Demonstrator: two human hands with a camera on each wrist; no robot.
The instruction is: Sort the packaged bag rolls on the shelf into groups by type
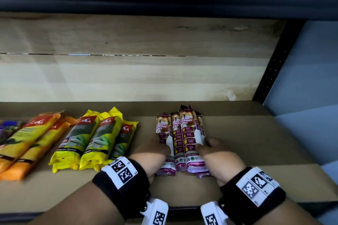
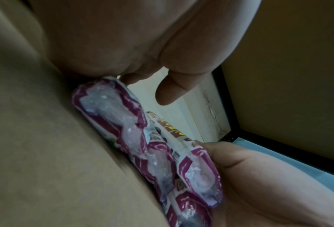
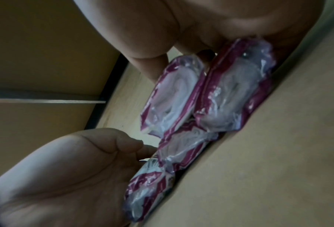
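A bundle of purple-and-white "Draw String Bag" packs lies lengthwise on the brown shelf board, right of centre. My left hand grips the bundle's left side, thumb over the top. My right hand grips its right side, thumb lying on the rightmost pack. In the left wrist view the pack ends sit between my left hand and my right hand. In the right wrist view the clear crimped pack ends lie stacked on the board, with the left hand curled against them.
Three yellow packs lie side by side just left of my left hand. Orange packs lie further left, and a dark purple pack sits at the frame's edge. A pale wooden back wall and a black upright post bound the shelf.
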